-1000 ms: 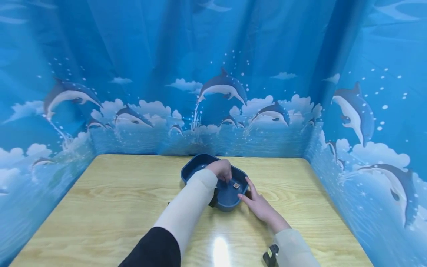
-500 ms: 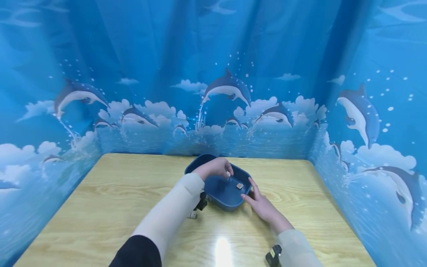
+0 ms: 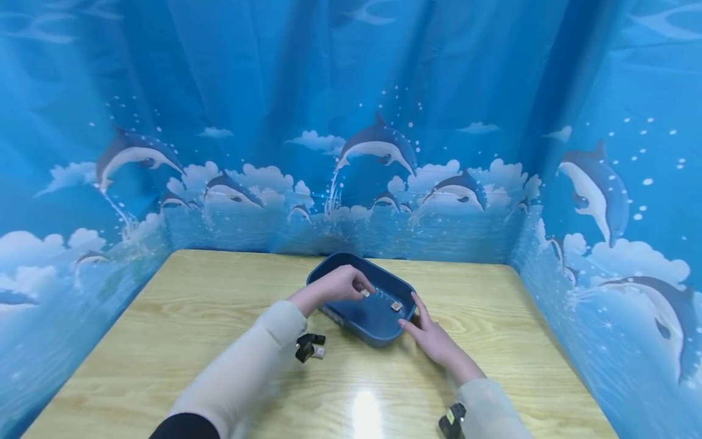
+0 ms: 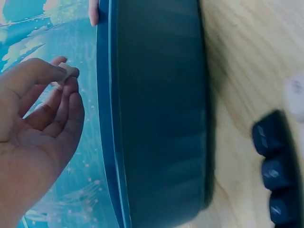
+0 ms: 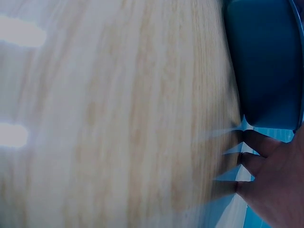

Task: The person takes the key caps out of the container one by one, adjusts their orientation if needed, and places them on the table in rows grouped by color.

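My left hand point(image 3: 340, 285) is over the dark blue plastic basin point(image 3: 356, 326). Between its thumb and fingertips it pinches a small pale block point(image 4: 68, 72), mostly hidden by the fingers. A small square pale piece point(image 3: 396, 306) with a brown mark lies on the basin's floor, towards the right end. My right hand point(image 3: 433, 341) holds the basin's right end, its thumb over the near rim and a finger along the right side. In the right wrist view, other fingers point(image 5: 254, 142) lie spread beside the basin's outer wall.
Several dark keycap-like pieces point(image 4: 275, 168) and a white one point(image 4: 297, 92) lie on the wood-grain table point(image 3: 219, 305), left of the basin. Behind the table hangs a blue dolphin-print curtain point(image 3: 263, 152), which also covers both sides. Dark cameras are worn on both wrists.
The left hand has risen from deep in the basin and drawn back to the left with the pale block. The pieces by the left wrist have come into view. The right hand stays on the basin.
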Tool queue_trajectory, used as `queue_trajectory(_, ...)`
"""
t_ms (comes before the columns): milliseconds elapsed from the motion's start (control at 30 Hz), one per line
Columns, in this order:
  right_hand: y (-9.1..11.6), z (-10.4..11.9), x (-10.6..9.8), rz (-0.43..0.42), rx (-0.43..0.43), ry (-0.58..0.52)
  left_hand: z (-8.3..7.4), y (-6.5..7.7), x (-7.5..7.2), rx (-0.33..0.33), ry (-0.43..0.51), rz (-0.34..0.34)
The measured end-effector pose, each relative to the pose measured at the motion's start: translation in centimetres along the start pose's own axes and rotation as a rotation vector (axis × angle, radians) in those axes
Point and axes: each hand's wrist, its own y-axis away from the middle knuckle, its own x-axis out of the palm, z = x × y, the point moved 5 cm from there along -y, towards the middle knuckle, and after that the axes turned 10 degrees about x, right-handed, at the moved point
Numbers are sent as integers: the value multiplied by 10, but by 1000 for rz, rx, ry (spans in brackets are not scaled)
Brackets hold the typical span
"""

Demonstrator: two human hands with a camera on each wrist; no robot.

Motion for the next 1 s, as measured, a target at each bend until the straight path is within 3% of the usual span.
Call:
queue_trajectory(267, -1, 0, -1, -4, -13, 5, -1, 30, -5, 137, 43, -92)
queue_trajectory(533, 0, 0, -1, 2, -15, 6, 3, 64, -4, 120, -10, -234)
queue_trajectory(867, -1, 0, -1, 9, -10, 3, 21, 101, 6, 88, 78, -272)
queue_trajectory(1000, -1, 1, -1, 16, -14, 7, 29, 115, 7, 79, 63, -253)
